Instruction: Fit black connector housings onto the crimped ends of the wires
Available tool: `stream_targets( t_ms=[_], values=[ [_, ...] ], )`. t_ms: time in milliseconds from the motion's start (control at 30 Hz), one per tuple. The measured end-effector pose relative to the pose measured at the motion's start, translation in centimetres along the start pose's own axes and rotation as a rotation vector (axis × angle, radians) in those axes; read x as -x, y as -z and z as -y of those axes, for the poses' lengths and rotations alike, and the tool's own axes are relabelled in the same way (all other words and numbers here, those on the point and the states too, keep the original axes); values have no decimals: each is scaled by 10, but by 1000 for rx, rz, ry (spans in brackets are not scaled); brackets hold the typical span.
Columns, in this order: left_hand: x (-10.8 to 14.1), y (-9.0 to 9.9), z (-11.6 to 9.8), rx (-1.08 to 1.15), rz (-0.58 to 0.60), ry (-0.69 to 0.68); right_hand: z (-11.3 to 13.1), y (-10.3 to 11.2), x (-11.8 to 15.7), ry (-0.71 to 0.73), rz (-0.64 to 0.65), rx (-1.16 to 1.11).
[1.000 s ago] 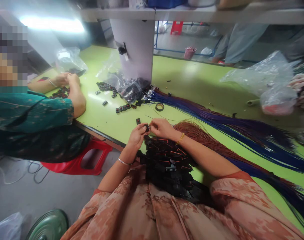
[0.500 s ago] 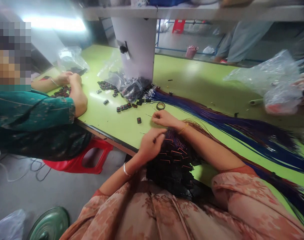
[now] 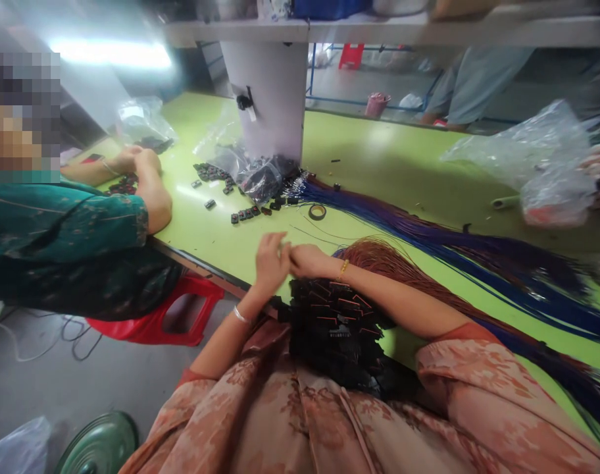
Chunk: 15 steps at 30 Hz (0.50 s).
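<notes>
My left hand (image 3: pixel 273 264), with a silver bangle at the wrist, is raised over the table edge, its fingers bent and pinched toward the right hand. My right hand (image 3: pixel 310 261) meets it at the fingertips, fingers curled closed. Whatever is between the fingers is too small and blurred to make out. Below both hands lies a pile of black pieces (image 3: pixel 339 322) with short orange wires, close to my lap. Beside my right forearm, a bundle of brown wires (image 3: pixel 383 257) runs off to the right. A roll of black tape (image 3: pixel 317 211) lies beyond my hands.
Black connectors (image 3: pixel 245 214) sit in a short row, near a clear bag (image 3: pixel 263 178) of dark parts. Blue and purple wires (image 3: pixel 403 230) stretch across the green table (image 3: pixel 379 141). At left, a co-worker's hands (image 3: pixel 137 158) are busy by a red stool (image 3: pixel 196 309). Plastic bags (image 3: pixel 531 151) lie at right.
My hands have come together; the left rose and moved left, the right came down nearer. The lone black connector that lay ahead of them no longer shows. More of the brown wires is visible.
</notes>
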<state>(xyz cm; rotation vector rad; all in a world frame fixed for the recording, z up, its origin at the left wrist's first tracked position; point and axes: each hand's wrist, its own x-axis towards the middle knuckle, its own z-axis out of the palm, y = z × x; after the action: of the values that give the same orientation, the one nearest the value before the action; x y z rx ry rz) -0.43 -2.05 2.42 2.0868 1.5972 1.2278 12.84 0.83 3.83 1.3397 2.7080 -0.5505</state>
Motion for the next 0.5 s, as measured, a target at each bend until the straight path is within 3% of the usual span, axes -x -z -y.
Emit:
stream_targets(
  t_ms=[100, 167, 367, 500],
  values=[
    [-29, -2, 40, -124, 94, 224, -4, -1, 2, -24, -157, -76],
    [-39, -2, 54, -131, 178, 236, -7, -1, 3, -36, -234, -165],
    [-36, 6, 56, -63, 306, 76, -14, -1, 4, -77, -318, -415],
    [-31, 18, 60, -178, 434, -75, -18, -3, 3, -52, -364, -515]
  ],
)
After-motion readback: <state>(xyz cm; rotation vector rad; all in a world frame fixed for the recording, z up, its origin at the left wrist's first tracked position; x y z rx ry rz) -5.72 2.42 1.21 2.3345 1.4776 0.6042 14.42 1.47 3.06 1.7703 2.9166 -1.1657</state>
